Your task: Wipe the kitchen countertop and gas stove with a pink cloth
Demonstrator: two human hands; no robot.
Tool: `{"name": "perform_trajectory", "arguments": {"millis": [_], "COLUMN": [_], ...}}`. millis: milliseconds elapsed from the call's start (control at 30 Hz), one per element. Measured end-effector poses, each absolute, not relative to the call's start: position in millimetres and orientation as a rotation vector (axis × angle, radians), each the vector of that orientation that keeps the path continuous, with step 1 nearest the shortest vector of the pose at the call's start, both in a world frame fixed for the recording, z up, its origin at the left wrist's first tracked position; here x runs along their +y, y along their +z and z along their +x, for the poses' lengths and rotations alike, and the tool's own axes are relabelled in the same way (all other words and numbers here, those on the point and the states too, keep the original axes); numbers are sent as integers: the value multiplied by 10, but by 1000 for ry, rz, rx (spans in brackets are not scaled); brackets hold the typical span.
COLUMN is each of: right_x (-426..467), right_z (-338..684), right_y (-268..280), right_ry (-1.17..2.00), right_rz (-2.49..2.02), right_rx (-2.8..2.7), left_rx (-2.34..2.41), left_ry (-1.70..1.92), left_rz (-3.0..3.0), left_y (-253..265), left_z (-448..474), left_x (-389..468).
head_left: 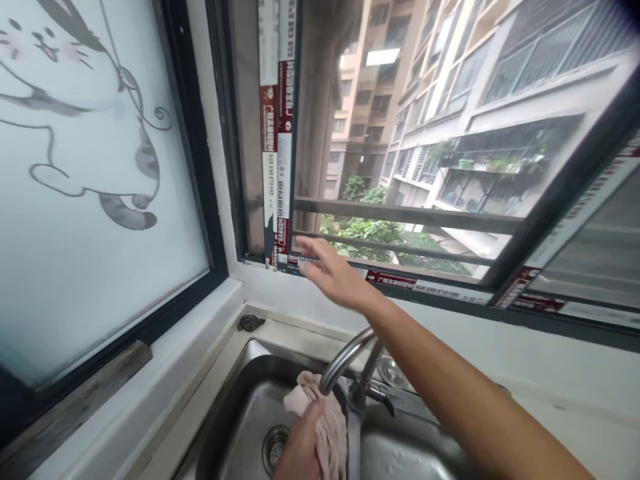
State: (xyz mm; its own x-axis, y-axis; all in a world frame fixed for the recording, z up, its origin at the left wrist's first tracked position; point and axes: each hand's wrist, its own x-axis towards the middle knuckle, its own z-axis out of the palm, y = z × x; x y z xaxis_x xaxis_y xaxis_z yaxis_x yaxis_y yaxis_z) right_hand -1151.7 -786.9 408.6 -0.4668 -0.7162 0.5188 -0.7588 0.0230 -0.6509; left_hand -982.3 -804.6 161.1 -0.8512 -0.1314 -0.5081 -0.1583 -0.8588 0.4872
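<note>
My left hand [301,441] is closed around a bunched, pale pink cloth [334,437] inside the left sink basin [245,417], below the spout of the steel faucet [345,360]. Folds of the cloth hang down past the fingers. Raised over the faucet, my right hand [330,272] reaches toward the lower corner of the window frame [393,279]. Its fingers are stretched and apart with nothing between them. Whether the fingertips touch the frame, I cannot tell.
A drain [274,448] sits in the left basin, and the right basin [395,453] lies beneath my right forearm. A dark scouring pad [251,323] rests on the back-left counter corner. At left stands a frosted panel [100,267] with a cat drawing.
</note>
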Motion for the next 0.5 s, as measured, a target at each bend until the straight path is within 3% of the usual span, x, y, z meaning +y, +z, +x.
{"name": "perform_trajectory", "arguments": {"millis": [100, 233, 367, 500], "right_x": [-6848, -6158, -6429, -7116], "right_z": [-10982, -10697, -10545, -10302], "right_y": [3728, 2585, 1463, 1154], "right_ry": [1679, 2156, 2126, 2047], "right_rz": [1483, 794, 485, 517], "right_rx": [-2299, -2495, -2513, -2378], "left_rx": [1027, 1106, 1112, 1186], "left_ry": [2941, 3012, 3078, 3045], "left_rz": [-777, -788, -874, -954], "left_y": [1632, 1617, 1623, 1623], "left_z": [-9834, -9892, -9951, -9899], "left_x": [-8043, -8078, -8088, -8116]}}
